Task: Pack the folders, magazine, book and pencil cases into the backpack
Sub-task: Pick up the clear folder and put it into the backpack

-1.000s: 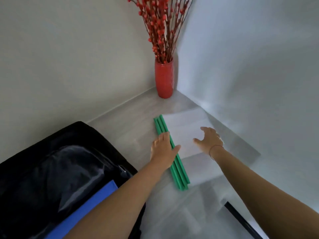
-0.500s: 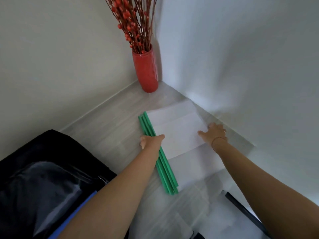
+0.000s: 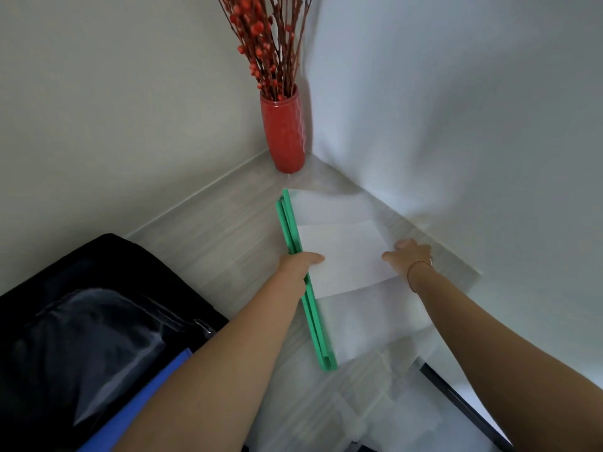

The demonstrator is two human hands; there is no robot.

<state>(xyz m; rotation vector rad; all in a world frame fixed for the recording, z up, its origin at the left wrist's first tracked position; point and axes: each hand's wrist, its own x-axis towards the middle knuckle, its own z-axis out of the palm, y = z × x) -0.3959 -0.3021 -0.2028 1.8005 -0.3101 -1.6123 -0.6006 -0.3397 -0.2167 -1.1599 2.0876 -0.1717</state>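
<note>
Folders point(image 3: 354, 309) lie near the middle of my feed on the grey wood-grain tabletop point(image 3: 228, 243), running from 12 o'clock down to 5 o'clock: clear, milky covers clipped along their left edge by bright green spine bars point(image 3: 315, 321). I count two bars for certain, stacked closely; whether a third hides beneath I cannot tell. One white sheet point(image 3: 342, 252) shows through the top cover. Both hands are on the stack. The left hand point(image 3: 298, 261) grips the spine side, thumb laid on the sheet and fingers wrapped down over the green edge. The right hand point(image 3: 411, 256) holds the opposite edge at 3 o'clock, thumb on top, fingers curled over the side, with one thin red thread point(image 3: 412, 272) around the wrist. One black backpack point(image 3: 81, 288) lies open at 8 o'clock, well apart from the folders, with one flat blue item point(image 3: 143, 396) poking from its mouth. One red vase point(image 3: 284, 135) stands at 12 o'clock in the wall corner, holding a bunch of red berry branches point(image 3: 267, 44).
</note>
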